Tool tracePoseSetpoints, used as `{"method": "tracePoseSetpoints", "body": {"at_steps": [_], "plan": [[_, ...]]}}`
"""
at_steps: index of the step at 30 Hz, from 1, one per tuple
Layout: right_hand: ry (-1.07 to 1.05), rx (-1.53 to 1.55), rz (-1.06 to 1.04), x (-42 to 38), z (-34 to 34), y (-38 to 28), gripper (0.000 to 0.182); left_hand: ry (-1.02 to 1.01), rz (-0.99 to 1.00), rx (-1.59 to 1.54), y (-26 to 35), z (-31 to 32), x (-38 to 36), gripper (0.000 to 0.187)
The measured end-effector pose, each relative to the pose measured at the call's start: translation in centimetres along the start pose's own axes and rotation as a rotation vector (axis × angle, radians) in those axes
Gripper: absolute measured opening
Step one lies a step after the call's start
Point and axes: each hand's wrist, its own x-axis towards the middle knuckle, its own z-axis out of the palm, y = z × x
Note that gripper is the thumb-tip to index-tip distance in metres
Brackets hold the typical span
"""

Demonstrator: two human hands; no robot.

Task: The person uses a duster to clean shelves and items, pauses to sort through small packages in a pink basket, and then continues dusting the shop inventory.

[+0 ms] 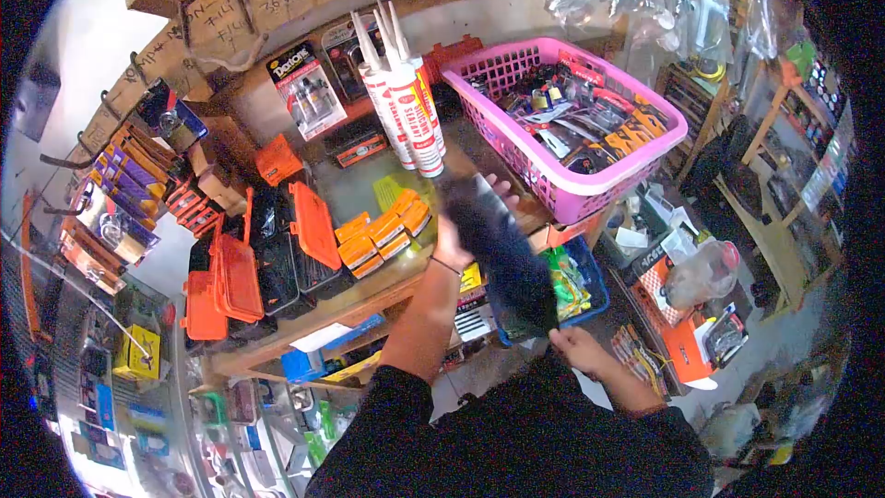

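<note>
Between my two hands stretches a long, dark, flat piece (512, 258), blurred by motion, so I cannot make out its material. My left hand (454, 244) is closed around its upper end, with fingertips showing on the far side. Lower down, my right hand (579, 352) pinches its bottom corner. Just beyond my left hand, several white and red silicone sealant tubes (404, 120) stand upright on the bench. Small orange boxes (383, 232) lie stacked left of that hand.
A pink basket (590, 180) full of packaged tools sits at the bench's right. Black cases with orange lids (235, 277) stand on the left. Below the bench edge are a blue bin (590, 309) with green packets and an orange box (687, 350). Packaged goods hang above.
</note>
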Motion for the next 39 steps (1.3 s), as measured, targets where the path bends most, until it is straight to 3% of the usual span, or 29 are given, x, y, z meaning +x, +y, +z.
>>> {"method": "tracePoseSetpoints", "body": {"at_steps": [1,3,4,5,7,9,11,13,15,17,19,20,22,23,24,25,26,29,31,33,35,37,39], "plan": [[0.005,-0.004,-0.007,0.4,-0.1,0.5,0.048,-0.148,-0.044,-0.037,-0.1,-1.3,0.1,0.061],[0.146,0.064,0.029,1.5,-0.8,2.7,0.047,-0.218,-0.008,-0.062,0.0,-0.4,-0.2,0.061],[0.086,0.258,0.046,2.0,-1.5,3.1,0.047,-0.053,0.007,-0.100,0.3,2.1,-0.6,0.065],[0.075,0.250,0.047,2.0,-1.3,3.1,0.047,0.116,0.020,-0.141,0.5,4.4,-0.9,0.068],[0.041,0.188,0.025,1.6,-0.1,3.3,0.046,0.144,0.039,-0.024,0.2,1.9,-0.4,0.074],[-0.017,0.115,0.004,1.4,-0.5,3.3,0.046,-0.299,-0.041,-0.030,0.4,-0.6,0.3,0.073],[0.047,0.160,0.000,1.8,-2.1,2.9,0.046,-0.289,-0.031,-0.111,0.3,2.0,-0.1,0.077],[0.120,0.152,-0.020,1.9,-2.7,2.1,0.046,0.253,0.065,0.021,0.4,4.9,-0.8,0.084],[0.109,0.009,-0.042,1.9,-1.9,2.6,0.045,0.184,0.070,0.002,0.3,2.3,-0.2,0.087],[-0.028,0.099,-0.031,2.2,-1.7,3.5,0.046,-0.257,-0.077,-0.112,0.9,1.4,-0.3,0.074],[0.096,0.052,-0.094,2.6,-2.2,3.6,0.048,-0.203,-0.001,-0.147,0.2,1.6,-0.9,0.074],[0.082,0.155,0.023,3.5,-2.6,3.9,0.047,-0.107,0.008,-0.153,0.4,2.1,-1.1,0.073],[0.044,0.072,-0.005,3.3,-1.9,3.2,0.047,0.173,0.050,-0.203,0.6,5.1,-1.0,0.069],[0.020,-0.010,-0.031,3.0,-1.9,3.1,0.047,0.165,0.051,-0.204,0.6,3.5,-0.6,0.069],[-0.015,-0.102,-0.172,3.2,-1.7,4.3,0.045,0.012,0.044,-0.126,0.4,0.8,-0.1,0.074],[0.019,-0.222,-0.169,2.7,-2.4,4.1,0.044,-0.147,0.046,-0.050,0.1,-0.7,0.4,0.079],[0.074,-0.148,-0.162,2.4,-3.7,3.2,0.043,-0.139,0.032,-0.156,-0.1,0.3,-0.1,0.076],[0.122,0.038,-0.172,3.1,-5.3,1.9,0.044,0.096,0.110,-0.271,0.4,3.9,-1.4,0.075],[-0.059,0.012,-0.140,3.1,-4.3,2.7,0.045,0.258,0.135,-0.072,0.2,3.5,-1.0,0.076],[-0.232,-0.192,-0.229,4.7,-4.4,4.5,0.045,-0.099,0.116,-0.033,0.5,-0.6,-0.9,0.078],[-0.102,-0.040,-0.201,5.2,-5.7,3.4,0.047,-0.127,0.141,-0.152,0.1,0.6,-1.0,0.080],[0.076,-0.064,-0.255,5.4,-6.8,1.0,0.045,0.281,0.270,-0.157,0.1,3.5,-1.1,0.084],[0.009,-0.112,-0.451,7.4,-5.7,4.6,0.045,0.284,0.329,-0.102,0.0,3.5,-0.5,0.082]]}}
